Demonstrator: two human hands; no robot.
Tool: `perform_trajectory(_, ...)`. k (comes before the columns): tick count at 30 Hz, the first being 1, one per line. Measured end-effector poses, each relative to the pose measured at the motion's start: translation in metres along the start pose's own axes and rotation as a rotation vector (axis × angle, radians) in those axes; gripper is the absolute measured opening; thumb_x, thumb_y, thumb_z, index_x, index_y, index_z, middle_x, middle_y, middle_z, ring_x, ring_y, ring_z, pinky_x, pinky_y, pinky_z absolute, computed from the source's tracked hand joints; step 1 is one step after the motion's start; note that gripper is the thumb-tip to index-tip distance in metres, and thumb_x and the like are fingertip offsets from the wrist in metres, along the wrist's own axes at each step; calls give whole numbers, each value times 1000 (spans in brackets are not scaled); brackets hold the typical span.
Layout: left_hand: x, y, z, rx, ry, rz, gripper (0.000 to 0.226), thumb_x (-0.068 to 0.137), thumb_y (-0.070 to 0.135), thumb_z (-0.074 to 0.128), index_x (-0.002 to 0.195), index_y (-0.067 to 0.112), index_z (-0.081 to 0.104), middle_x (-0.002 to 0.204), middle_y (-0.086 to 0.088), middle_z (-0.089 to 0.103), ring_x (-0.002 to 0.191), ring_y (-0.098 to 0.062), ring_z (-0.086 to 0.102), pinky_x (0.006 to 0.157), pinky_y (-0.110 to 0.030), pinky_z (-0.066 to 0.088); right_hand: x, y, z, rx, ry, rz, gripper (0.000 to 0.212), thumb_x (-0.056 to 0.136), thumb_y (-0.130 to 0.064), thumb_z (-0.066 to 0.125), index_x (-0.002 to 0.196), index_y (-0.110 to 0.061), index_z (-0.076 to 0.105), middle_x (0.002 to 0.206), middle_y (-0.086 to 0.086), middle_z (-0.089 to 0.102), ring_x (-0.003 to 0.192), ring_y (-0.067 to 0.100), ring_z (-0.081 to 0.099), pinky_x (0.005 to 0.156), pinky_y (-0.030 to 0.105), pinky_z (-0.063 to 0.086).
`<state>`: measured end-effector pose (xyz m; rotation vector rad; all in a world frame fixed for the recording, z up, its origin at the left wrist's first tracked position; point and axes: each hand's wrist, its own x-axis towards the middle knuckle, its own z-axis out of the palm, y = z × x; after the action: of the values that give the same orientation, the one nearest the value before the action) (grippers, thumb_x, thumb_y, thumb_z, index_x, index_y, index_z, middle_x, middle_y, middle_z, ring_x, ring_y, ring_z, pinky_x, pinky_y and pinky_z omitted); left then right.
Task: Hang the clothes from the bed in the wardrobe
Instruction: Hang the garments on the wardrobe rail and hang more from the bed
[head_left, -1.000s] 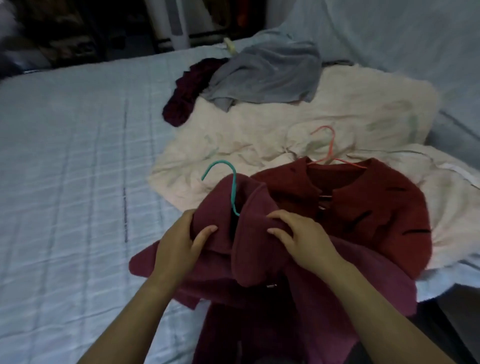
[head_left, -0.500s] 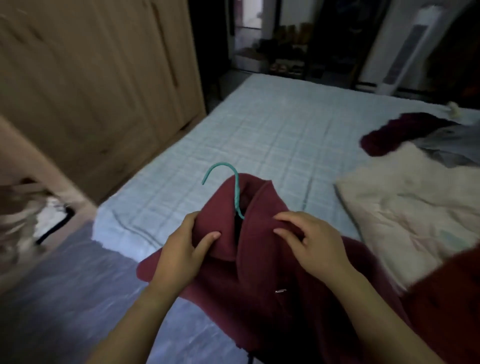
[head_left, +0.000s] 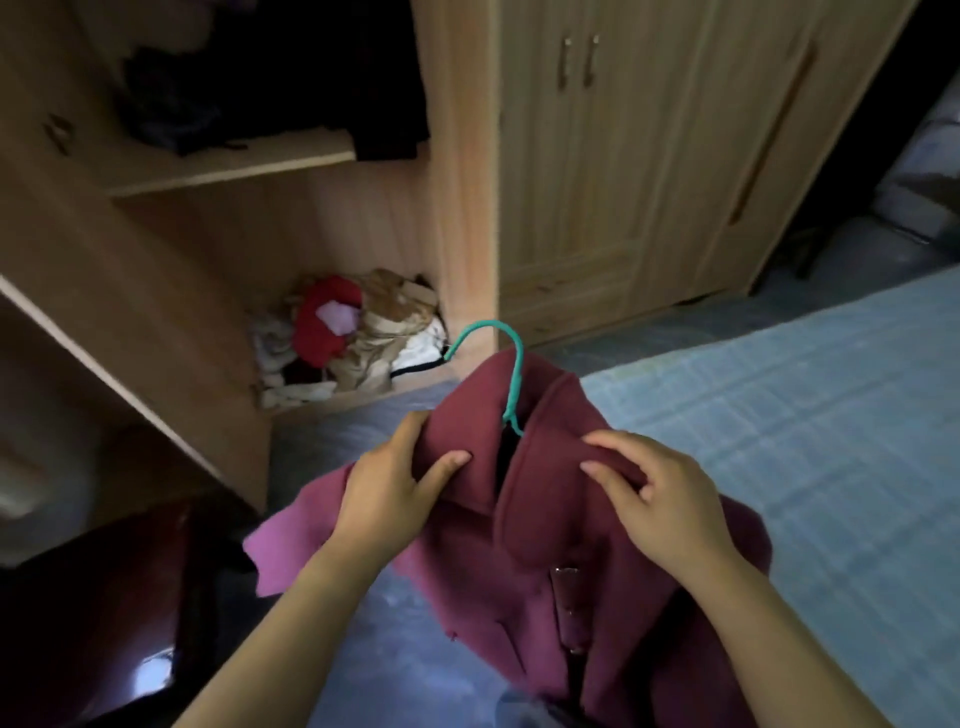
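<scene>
View's swung right off the pale blue checked bed (head_left: 810, 426) since 1 second ago, and now faces the open light-wood wardrobe (head_left: 462, 156). The maroon wool coat (head_left: 545, 535) on its teal wire hanger (head_left: 516, 374) is up in the air between the 2. Same grip as before: left hand (head_left: 389, 493) and right hand (head_left: 660, 499) each pinch a collar flap.

A bed (head_left: 779, 415) with a light-blue checked cover fills the right. In the open wardrobe (head_left: 462, 208), dark clothes (head_left: 171, 114) lie on a wooden shelf (head_left: 234, 161); a red, beige and white heap of clothes (head_left: 348, 332) sits on its bottom board (head_left: 363, 399).
</scene>
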<state>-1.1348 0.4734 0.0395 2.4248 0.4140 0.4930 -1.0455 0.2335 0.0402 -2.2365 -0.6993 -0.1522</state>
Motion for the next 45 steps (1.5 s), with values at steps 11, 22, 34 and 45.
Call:
perform_trajectory(11, 213, -97, -56, 69, 184, -126, 70, 73, 66, 49, 126, 21, 47, 107, -5, 67, 100, -28, 61, 83, -37, 47, 268, -16, 129, 169, -95, -235, 28, 82, -43, 62, 106, -31, 68, 100, -19, 64, 76, 6, 61, 63, 19, 48)
perform_trajectory(22, 421, -225, -190, 172, 383, -47, 57, 82, 63, 36, 129, 32, 43, 120, 6, 61, 107, -13, 56, 85, -20, 38, 526, -151, 254, 192, -3, -489, 27, 82, -39, 63, 106, -26, 69, 101, -14, 67, 77, 5, 60, 63, 10, 43)
perform_trajectory(34, 702, -277, -428, 258, 682, 279, 49, 83, 54, 47, 119, 22, 55, 112, 6, 64, 100, -9, 57, 83, -20, 39, 824, -375, 276, 176, 311, -706, 23, 82, -38, 66, 105, -32, 67, 89, -14, 66, 55, 5, 55, 64, 26, 46)
perform_trajectory(45, 930, -268, -630, 198, 921, 436, 32, 89, 42, 57, 112, 21, 58, 102, 4, 65, 97, -15, 60, 84, -29, 44, 1058, -567, 241, 101, 559, -896, 24, 82, -39, 66, 106, -34, 66, 70, -6, 59, 83, 26, 64, 73, 32, 47)
